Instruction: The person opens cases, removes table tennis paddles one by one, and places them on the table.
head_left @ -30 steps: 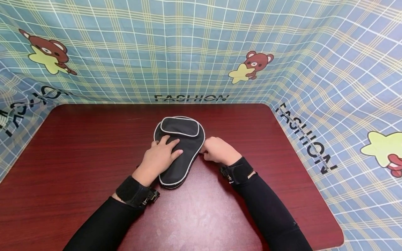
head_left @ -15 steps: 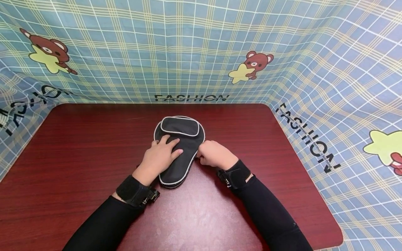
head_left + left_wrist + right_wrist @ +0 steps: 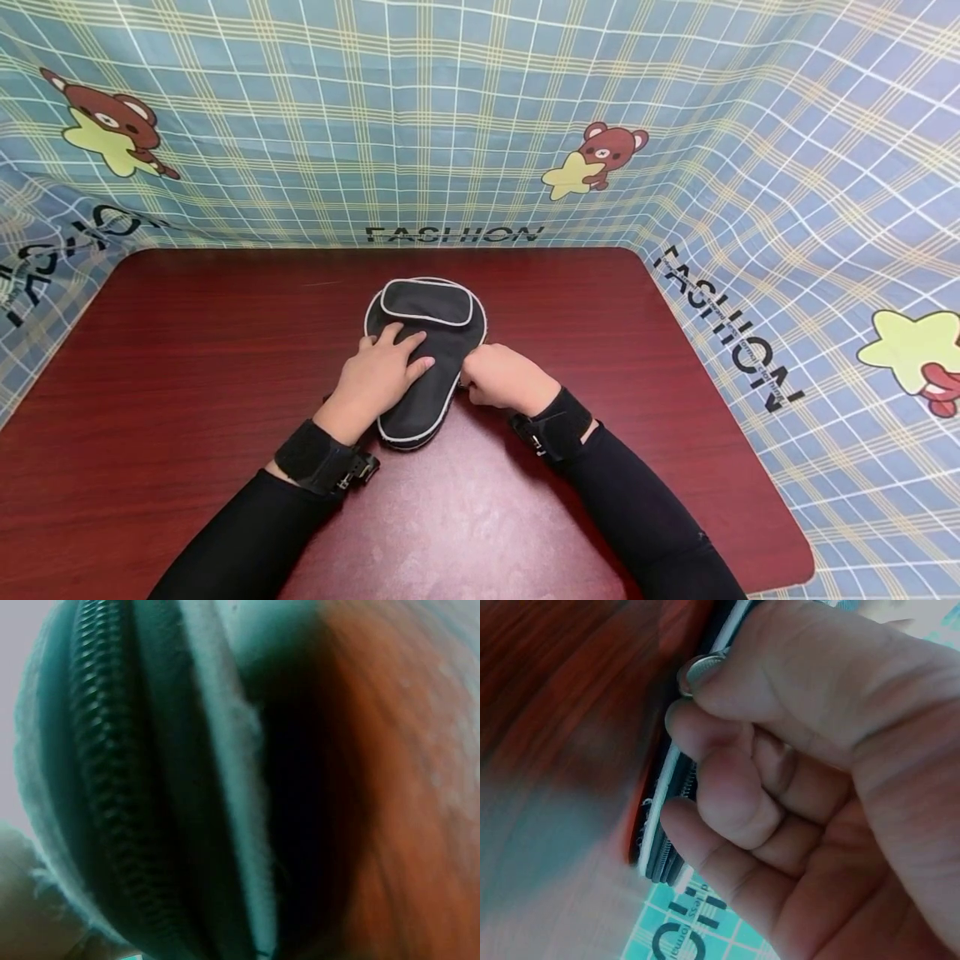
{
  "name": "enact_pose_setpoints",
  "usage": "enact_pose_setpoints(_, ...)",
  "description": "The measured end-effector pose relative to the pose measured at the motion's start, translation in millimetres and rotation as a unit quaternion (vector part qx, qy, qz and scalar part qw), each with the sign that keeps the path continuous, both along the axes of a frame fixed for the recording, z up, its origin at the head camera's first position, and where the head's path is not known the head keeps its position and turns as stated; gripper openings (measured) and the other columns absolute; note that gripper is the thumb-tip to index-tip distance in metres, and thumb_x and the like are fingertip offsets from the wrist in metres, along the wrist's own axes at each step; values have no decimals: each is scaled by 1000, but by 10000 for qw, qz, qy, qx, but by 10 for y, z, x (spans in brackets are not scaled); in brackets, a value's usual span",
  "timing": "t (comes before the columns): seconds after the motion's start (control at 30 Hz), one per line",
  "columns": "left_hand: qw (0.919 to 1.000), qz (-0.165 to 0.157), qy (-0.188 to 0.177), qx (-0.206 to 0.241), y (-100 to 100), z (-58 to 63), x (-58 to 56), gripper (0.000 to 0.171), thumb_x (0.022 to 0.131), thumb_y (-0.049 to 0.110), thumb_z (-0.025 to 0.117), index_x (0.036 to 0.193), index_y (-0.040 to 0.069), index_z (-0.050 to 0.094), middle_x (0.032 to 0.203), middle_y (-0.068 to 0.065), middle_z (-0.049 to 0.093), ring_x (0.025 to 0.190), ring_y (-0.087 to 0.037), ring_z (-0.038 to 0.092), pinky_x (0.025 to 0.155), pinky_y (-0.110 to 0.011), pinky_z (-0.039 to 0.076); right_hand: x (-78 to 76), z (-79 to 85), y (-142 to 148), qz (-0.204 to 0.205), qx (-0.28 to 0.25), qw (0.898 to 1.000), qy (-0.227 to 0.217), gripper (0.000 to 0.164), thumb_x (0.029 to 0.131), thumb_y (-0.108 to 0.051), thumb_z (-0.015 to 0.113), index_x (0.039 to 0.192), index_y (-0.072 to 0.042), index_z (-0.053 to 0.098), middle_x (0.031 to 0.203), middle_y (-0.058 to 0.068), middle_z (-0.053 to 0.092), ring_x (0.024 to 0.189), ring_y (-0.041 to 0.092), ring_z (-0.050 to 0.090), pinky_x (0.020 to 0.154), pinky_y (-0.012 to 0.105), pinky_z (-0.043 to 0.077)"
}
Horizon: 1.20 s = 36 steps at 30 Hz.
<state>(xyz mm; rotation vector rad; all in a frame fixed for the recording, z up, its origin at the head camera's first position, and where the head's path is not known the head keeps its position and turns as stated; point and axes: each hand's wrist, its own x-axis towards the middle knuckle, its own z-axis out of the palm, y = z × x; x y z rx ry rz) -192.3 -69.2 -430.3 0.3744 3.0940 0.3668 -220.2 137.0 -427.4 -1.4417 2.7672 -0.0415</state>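
Note:
A black paddle case (image 3: 427,379) with white piping and a zip round its side lies on the table, its narrow end towards me. A small pocket (image 3: 427,302) sits on its wide far end. My left hand (image 3: 372,375) rests on top of the case with fingers spread. At the right edge, my right hand (image 3: 506,379) pinches the metal zip pull (image 3: 700,673) between thumb and forefinger, its other fingers curled beside the zip. In the left wrist view, the closed zip teeth (image 3: 112,750) run along the case's side, close up.
The dark red wooden table (image 3: 187,375) has rounded corners. Behind it and at both sides hangs a blue plaid cloth (image 3: 465,125) printed with bears, stars and lettering.
My right hand has slid towards me and slightly left along the case's right edge, still pinching the zip pull. The left hand stays in place on the case.

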Motion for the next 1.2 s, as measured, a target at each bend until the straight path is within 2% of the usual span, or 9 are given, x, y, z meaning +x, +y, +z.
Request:
enact_pose_setpoints(0.3, 10000, -55, -15, -22, -6, -17, -2, 56, 87, 56, 37, 135, 29, 38, 138, -12, 27, 112, -46, 35, 66, -57, 43, 92, 50, -55, -17, 73, 9998, -190, 27, 62, -4, 60, 45, -21, 46, 49, -12, 28, 47, 8, 28, 44, 24, 29)
enact_pose_setpoints(0.6, 10000, -62, -17, -20, -5, -7, -8, 55, 87, 55, 38, 135, 28, 38, 138, -12, 26, 111, -46, 35, 66, -57, 43, 188, 117, -100, 17, 162, 9998, -65, 27, 61, -6, 62, 45, -20, 46, 50, -13, 27, 48, 6, 27, 45, 24, 30)
enact_pose_setpoints(1.07, 10000, -40, 9, -13, -8, 15, 9, 55, 87, 54, 39, 135, 28, 39, 137, -12, 28, 111, -45, 36, 66, -58, 42, 300, 139, -166, 29, 367, 9993, 94, 27, 61, -9, 66, 46, -24, 48, 47, -14, 37, 48, 5, 40, 45, 24, 35)
enact_pose_setpoints(1.2, 10000, -43, -2, -7, -8, 19, 10, 55, 87, 54, 39, 135, 28, 39, 138, -12, 27, 112, -45, 36, 66, -58, 42, 317, 144, -174, 93, 320, 9994, 83, 29, 62, -8, 65, 46, -24, 47, 47, -14, 35, 47, 5, 38, 45, 24, 35)
